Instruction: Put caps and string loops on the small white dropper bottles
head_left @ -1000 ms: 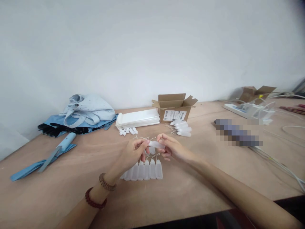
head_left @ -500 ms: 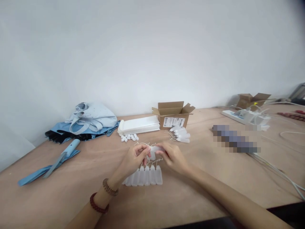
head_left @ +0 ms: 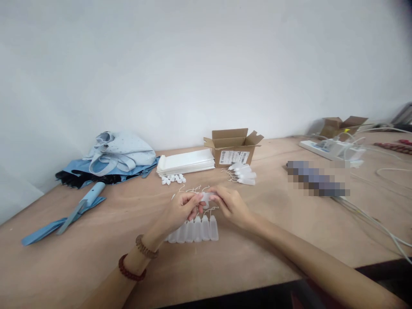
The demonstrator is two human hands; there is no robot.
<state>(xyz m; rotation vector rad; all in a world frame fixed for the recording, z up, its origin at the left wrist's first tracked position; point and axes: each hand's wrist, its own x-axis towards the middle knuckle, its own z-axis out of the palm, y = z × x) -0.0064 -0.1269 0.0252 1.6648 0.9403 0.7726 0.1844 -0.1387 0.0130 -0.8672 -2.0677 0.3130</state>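
Note:
Both my hands meet over the middle of the wooden table (head_left: 264,240) and pinch one small translucent plastic bottle (head_left: 207,197) between them. My left hand (head_left: 180,210), with two bead bracelets on its wrist, grips the bottle's left end. My right hand (head_left: 230,205) closes on its right end. Just below my hands lies a neat row of several similar bottles (head_left: 195,229) with strings at their tops. A second small pile of white bottles (head_left: 243,173) lies farther back, in front of an open cardboard box (head_left: 232,146).
A stack of white flat bags (head_left: 186,162) and several small white caps (head_left: 173,178) lie behind my hands. Blue cloth, a pale bag (head_left: 120,152) and a blue folded umbrella (head_left: 69,213) sit at the left. At the right are a power strip (head_left: 331,148), cables and another box (head_left: 341,125).
My hands have closed in together around the bottle and dropped slightly toward the row of bottles. The view shifted a little up and down.

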